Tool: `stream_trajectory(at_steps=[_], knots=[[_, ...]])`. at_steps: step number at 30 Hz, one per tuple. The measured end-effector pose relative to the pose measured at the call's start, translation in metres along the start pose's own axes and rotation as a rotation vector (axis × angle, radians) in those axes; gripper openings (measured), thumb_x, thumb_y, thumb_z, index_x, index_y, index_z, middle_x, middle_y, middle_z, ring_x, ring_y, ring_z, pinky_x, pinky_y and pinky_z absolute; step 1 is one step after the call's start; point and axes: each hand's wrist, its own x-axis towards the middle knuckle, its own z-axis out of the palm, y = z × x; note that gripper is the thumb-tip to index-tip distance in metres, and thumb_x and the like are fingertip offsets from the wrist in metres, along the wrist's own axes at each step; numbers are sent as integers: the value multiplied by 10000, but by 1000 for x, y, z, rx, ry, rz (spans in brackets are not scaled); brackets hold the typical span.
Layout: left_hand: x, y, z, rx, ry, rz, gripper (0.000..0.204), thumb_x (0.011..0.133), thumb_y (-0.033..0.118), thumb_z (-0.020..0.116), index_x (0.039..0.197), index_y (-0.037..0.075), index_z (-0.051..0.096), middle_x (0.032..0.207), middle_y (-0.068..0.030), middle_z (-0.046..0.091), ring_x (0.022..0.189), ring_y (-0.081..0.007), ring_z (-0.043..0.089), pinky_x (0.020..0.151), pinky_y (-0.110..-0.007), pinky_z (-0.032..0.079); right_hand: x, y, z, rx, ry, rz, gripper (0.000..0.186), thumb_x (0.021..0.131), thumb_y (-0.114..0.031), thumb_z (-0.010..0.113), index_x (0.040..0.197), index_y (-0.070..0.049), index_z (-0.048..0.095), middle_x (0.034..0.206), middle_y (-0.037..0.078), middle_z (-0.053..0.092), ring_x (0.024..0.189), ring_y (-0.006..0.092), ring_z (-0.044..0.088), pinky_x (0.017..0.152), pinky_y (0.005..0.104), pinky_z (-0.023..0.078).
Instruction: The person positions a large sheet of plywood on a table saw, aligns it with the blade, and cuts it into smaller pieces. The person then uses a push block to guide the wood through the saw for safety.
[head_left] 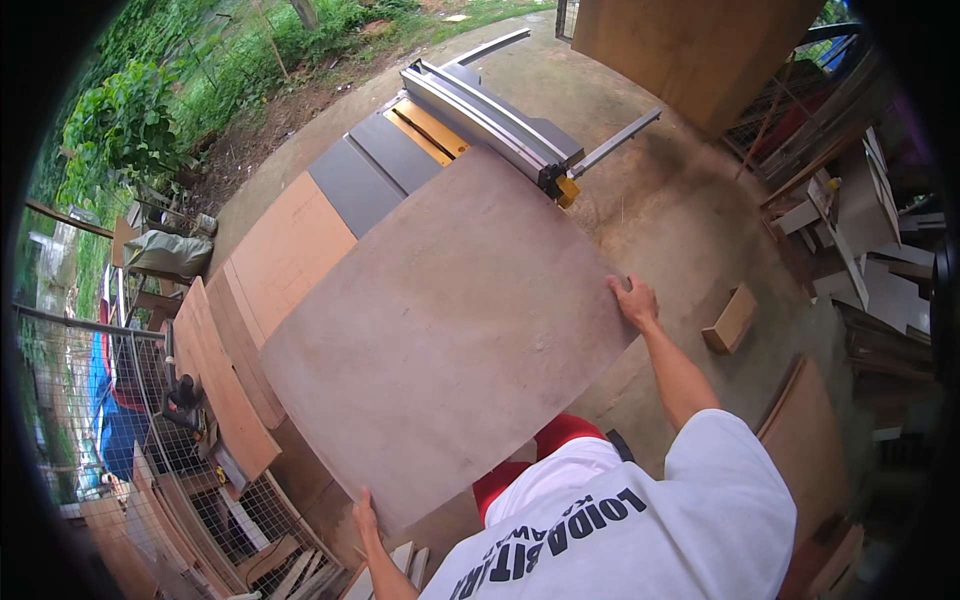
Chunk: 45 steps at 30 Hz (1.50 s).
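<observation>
A large greyish-brown plywood sheet (440, 320) spans the space in front of me, its far edge lying on the table saw (375, 150) against the long metal fence (490, 110). My right hand (635, 302) grips the sheet's right edge, thumb on top and fingers hidden beneath. At the near left corner my left hand (366, 515) holds the edge, its fingers partly hidden under the board. An orange-yellow insert plate (422, 130) with a dark slot shows just beyond the sheet's far left side.
A light wooden panel (290, 260) extends the saw's table to the left. Another long board (222, 380) lies near a black power tool (182, 400) and a wire mesh fence (140, 380). A small wooden box (730, 320) sits on the concrete floor at right, near stacked offcuts (860, 230).
</observation>
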Motion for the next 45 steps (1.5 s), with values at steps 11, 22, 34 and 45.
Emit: stream_trajectory(at_steps=[11, 22, 34, 45], knots=[[-17, 14, 30, 71, 195, 252, 894, 980, 443, 742, 1630, -15, 332, 1583, -230, 486, 1395, -340, 510, 1164, -427, 395, 17, 55, -12, 171, -152, -331, 670, 1010, -421, 663, 1616, -269, 420, 1426, 206, 651, 1293, 402, 632, 1096, 470, 485], [-19, 41, 32, 215, 169, 199, 872, 1011, 383, 718, 1664, 21, 267, 1645, -206, 413, 1481, -331, 422, 1226, -405, 317, -38, 104, 26, 1194, -355, 534, 701, 969, -447, 766, 1464, -5, 540, 1274, 213, 689, 1142, 329, 696, 982, 495, 571], [-10, 43, 23, 212, 194, 166, 900, 1006, 401, 723, 1645, -43, 270, 1651, -229, 398, 1495, -336, 410, 1229, -403, 313, -95, 39, 68, 1265, -304, 392, 657, 967, -381, 779, 1336, 106, 538, 1230, 213, 699, 1030, 331, 741, 866, 531, 628], [30, 68, 16, 197, 192, 193, 933, 983, 458, 742, 1645, -25, 296, 1630, -216, 438, 1472, -320, 442, 1218, -391, 329, -70, -12, 78, 1237, -313, 418, 623, 992, -367, 745, 1374, 79, 539, 1267, 204, 687, 1110, 340, 711, 925, 552, 606]])
